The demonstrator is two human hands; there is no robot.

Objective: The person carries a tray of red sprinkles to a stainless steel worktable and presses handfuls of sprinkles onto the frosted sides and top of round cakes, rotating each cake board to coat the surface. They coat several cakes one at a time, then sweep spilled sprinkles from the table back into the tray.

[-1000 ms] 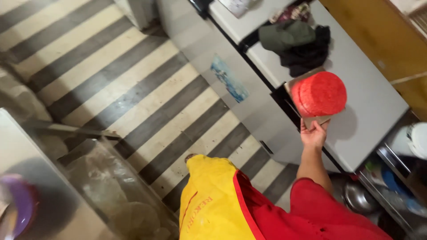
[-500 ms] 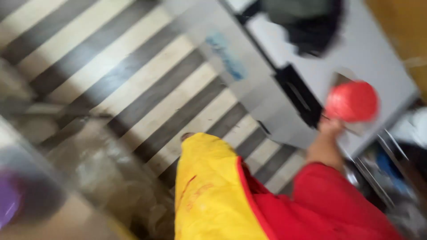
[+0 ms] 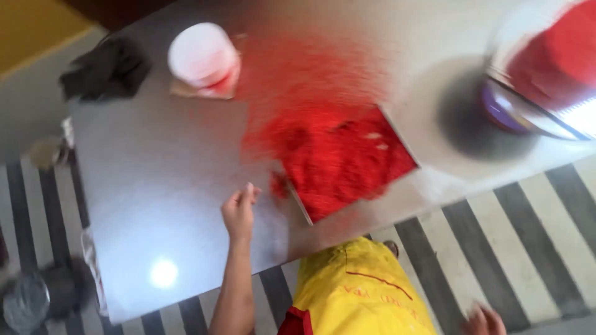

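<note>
left hand point(image 3: 239, 214) open on table point(image 3: 161, 180), seemingly empty

Background: grey tabletop over striped floor.
A smooth grey tabletop point(image 3: 167, 186) is seen with a bright light reflection near its lower left; black-and-white striped floor point(image 3: 528, 248) lies below, a yellow wall point(image 3: 31, 25) at upper left. Motion blur throughout.

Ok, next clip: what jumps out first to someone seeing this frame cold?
The bright red powder, spread across the middle of the grey metal table and heaped on a flat square sheet near its front edge. The left hand rests on the table just left of it, beside the person's yellow apron. A white tub stands at the far side, and a blurred bowl of red powder sits far right.
</note>
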